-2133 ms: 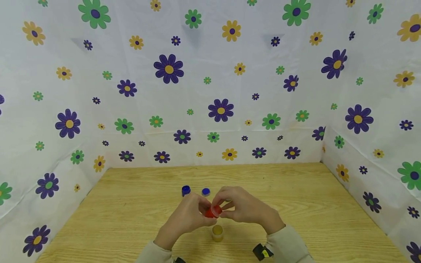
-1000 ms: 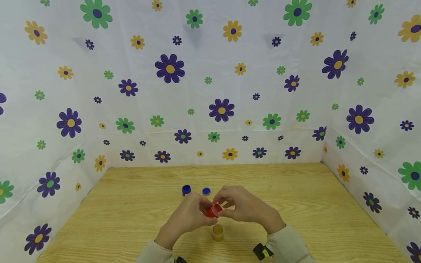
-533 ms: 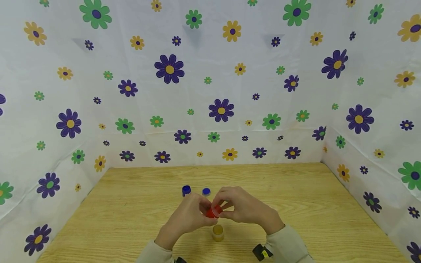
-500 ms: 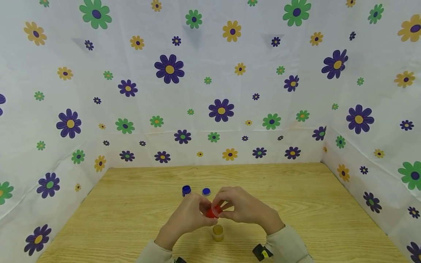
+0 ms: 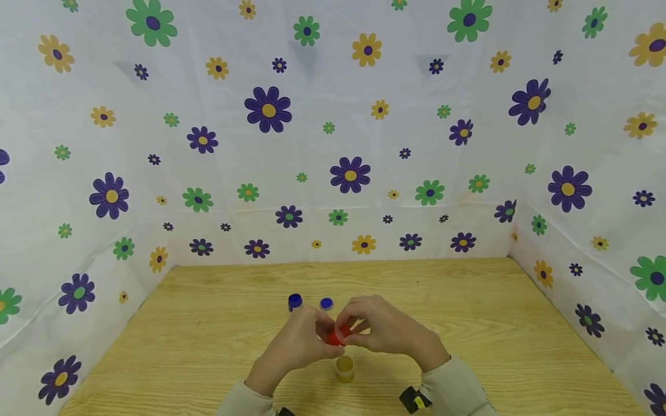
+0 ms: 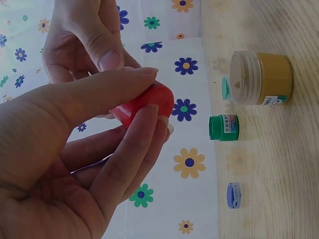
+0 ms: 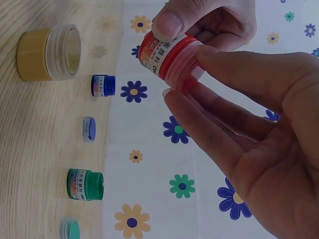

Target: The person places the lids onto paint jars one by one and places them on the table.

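Observation:
A small red paint jar point(image 7: 162, 57) with a clear ridged lid point(image 7: 183, 64) is held tilted above the table. My left hand point(image 5: 296, 344) grips the jar's body between thumb and fingers, its red base point(image 6: 159, 99) showing in the left wrist view. From the other side my right hand point(image 5: 387, 328) pinches the lid with thumb and fingertips. Below the hands stands a jar of ochre yellow paint point(image 5: 344, 370), its clear lid on.
Behind the hands, an uncapped blue paint jar point(image 5: 295, 301) and its lid point(image 5: 326, 303) stand on the wooden table point(image 5: 218, 323). The wrist views also show an uncapped green jar point(image 7: 85, 184) and a green lid point(image 7: 73, 229). Flowered cloth point(image 5: 333, 144) walls the table.
My right fingers shift slightly back and forth around the red jar's lid. Both hands and the jar stay in the same place, and the other jars have not moved.

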Demonstrator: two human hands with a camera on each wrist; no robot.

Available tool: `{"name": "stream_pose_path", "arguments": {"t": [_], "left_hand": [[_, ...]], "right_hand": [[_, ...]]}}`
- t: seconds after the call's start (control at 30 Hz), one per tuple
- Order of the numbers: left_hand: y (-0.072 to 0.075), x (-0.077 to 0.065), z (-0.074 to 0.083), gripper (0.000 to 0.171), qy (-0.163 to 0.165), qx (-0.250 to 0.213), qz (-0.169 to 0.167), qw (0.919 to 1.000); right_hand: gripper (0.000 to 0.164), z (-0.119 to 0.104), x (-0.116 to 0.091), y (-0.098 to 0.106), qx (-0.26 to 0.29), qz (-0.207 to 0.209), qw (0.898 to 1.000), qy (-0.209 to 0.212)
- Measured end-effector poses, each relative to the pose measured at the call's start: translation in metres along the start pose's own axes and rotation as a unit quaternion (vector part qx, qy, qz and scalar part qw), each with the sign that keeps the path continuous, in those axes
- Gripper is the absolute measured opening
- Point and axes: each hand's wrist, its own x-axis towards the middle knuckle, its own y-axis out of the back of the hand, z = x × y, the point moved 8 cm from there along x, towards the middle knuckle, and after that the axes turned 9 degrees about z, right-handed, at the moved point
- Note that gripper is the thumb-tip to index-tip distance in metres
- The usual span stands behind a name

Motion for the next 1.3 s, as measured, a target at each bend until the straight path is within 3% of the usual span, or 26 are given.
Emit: {"name": "stream_pose_path", "arguments": {"t": [0.37,0.8,1.3], "left_hand": [[0.0002,-0.0005,0.002,0.016,-0.01,0.001,0.001,1.0],[0.0018,-0.0003,0.0011,0.017,0.003,0.003,0.005,1.0],[0.0,0.0002,-0.0004,0.019,-0.001,-0.001,0.001,1.0]], "right_hand": [[0.014,0.0043,-0.0002,0.0001,-0.008,0.005,1.0,-0.026],[0.019,0.0005,0.0,0.0036,-0.003,0.019,1.0,0.002],[0.018,-0.0003,0.0003,-0.0004,-0.004,0.003,1.0,0.005]]}}
